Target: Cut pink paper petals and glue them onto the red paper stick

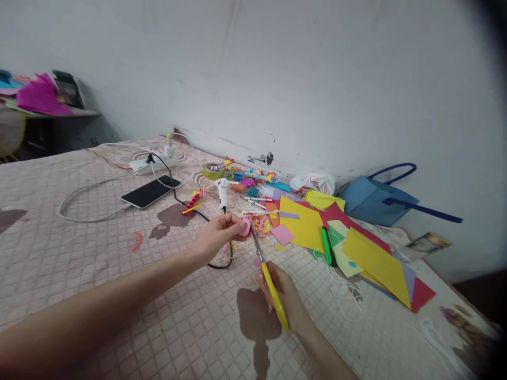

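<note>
My left hand [222, 235] pinches a small pink piece of paper [246, 227] between thumb and fingers. In my right hand [283, 295] is a pair of scissors with yellow handles [274, 296], its blades pointing up toward the pink piece. The blade tips lie right beside that piece's edge; whether they touch it I cannot tell. Behind my left hand is a white glue gun [222, 195] with a black cord. Colourful paper scraps [261, 226] are heaped just beyond the scissors, and a pink paper square [282, 234] lies to their right.
Yellow paper sheets [376, 264] and a green marker-like item [327, 246] lie right, near white string [340, 287]. A blue bag [378, 200] stands by the wall. At left are a phone [150, 192], a power strip [154, 164] and cables. A tape roll [213, 170] sits further back.
</note>
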Tool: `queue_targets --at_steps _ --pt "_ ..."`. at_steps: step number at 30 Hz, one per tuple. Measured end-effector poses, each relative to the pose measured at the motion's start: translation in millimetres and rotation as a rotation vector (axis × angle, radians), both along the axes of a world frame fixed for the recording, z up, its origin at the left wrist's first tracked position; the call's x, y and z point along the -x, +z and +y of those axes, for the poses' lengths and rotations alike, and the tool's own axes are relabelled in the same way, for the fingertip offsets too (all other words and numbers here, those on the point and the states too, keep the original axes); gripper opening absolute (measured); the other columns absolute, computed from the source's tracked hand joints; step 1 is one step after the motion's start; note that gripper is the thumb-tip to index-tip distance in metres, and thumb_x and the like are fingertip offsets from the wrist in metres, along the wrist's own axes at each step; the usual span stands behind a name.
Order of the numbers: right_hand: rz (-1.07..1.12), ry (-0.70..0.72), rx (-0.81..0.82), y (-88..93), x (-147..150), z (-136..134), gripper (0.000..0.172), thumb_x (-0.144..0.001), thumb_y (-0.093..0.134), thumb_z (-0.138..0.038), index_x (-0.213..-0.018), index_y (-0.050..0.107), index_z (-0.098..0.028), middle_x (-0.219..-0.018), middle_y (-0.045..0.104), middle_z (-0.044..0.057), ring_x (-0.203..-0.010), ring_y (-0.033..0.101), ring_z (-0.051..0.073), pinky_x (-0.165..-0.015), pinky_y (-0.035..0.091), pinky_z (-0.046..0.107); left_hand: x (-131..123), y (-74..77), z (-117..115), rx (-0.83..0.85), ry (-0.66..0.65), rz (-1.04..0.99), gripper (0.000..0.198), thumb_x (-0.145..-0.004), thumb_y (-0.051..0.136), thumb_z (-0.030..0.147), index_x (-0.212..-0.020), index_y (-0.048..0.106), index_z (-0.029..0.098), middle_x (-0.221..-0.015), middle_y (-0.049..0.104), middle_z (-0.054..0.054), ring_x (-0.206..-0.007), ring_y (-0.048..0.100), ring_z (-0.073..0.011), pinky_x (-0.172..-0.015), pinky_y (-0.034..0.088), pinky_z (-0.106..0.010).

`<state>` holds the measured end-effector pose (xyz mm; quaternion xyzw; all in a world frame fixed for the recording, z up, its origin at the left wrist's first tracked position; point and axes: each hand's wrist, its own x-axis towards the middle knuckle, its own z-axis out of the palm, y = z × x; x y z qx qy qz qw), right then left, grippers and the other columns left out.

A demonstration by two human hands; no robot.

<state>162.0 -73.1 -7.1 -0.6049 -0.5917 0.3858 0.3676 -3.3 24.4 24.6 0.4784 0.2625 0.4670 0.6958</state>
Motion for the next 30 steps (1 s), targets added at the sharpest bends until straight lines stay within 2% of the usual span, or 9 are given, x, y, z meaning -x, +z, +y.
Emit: queue_targets --at_steps 13,22,30 --pt "-0.025 -0.022 -0.018 -0.6 -1.1 0.2 0.028 -0.079 0.054 -0.042 -0.065 0.042 -0.020 -0.050 0.040 -0.007 -0.037 0.034 0.006 -0.034 0.028 0.018 -0.5 0.8 -0.5 0.019 0.040 -0.025 0.023 -0.068 0.072 0.030 -0.068 0.057 0.013 -0.072 0.061 0.000 -0.069 0.059 -0.0108 -0.072 0.049 -0.026" --pt "-0.023 -0.014 -0.010 -2.4 -0.9 0.5 0.026 -0.079 0.053 -0.040 -0.067 0.042 -0.020 -0.048 0.038 -0.008 -0.036 0.032 0.006 -0.034 0.028 0.018 0.4 -1.2 1.6 0.001 0.041 -0.020 0.025 -0.067 0.072 0.032 -0.067 0.056 0.013 -0.072 0.061 -0.001 -0.069 0.059 -0.0119 -0.074 0.049 -0.029" --pt "0.058 0.038 0.078 -5.9 -4.5 1.1 0.037 -0.080 0.049 -0.055 -0.070 0.040 -0.021 -0.048 0.035 -0.009 -0.033 0.033 0.005 -0.030 0.031 0.017 3.5 2.7 5.5 0.012 -0.009 -0.008 0.024 -0.066 0.073 0.029 -0.066 0.055 0.013 -0.071 0.063 -0.002 -0.069 0.060 -0.0121 -0.072 0.049 -0.028"
